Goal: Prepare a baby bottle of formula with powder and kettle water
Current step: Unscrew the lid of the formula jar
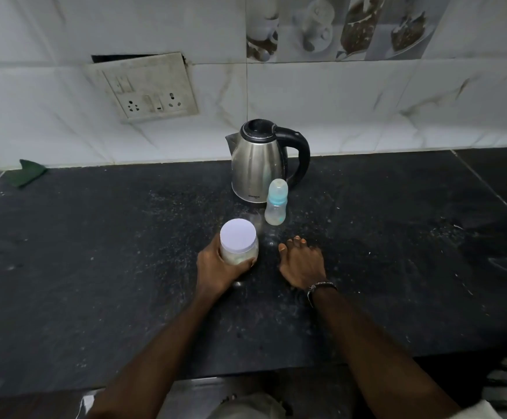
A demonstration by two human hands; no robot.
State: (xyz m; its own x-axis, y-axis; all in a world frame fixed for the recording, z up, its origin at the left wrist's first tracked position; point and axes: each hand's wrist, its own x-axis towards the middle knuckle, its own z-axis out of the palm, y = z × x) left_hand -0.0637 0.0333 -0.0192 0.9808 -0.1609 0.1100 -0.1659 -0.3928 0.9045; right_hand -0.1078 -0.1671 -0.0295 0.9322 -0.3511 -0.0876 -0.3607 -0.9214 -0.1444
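A clear jar of pale powder with a white lid stands on the black counter. My left hand is wrapped around its side. A capped baby bottle with a blue collar stands upright just behind and to the right of the jar. Behind the bottle sits a steel kettle, lid closed, black handle pointing right. My right hand rests on the counter right of the jar, fingers together and holding nothing.
A green cloth lies at the far left against the tiled wall. A socket plate hangs loose on the wall above. The counter's front edge runs close to my body.
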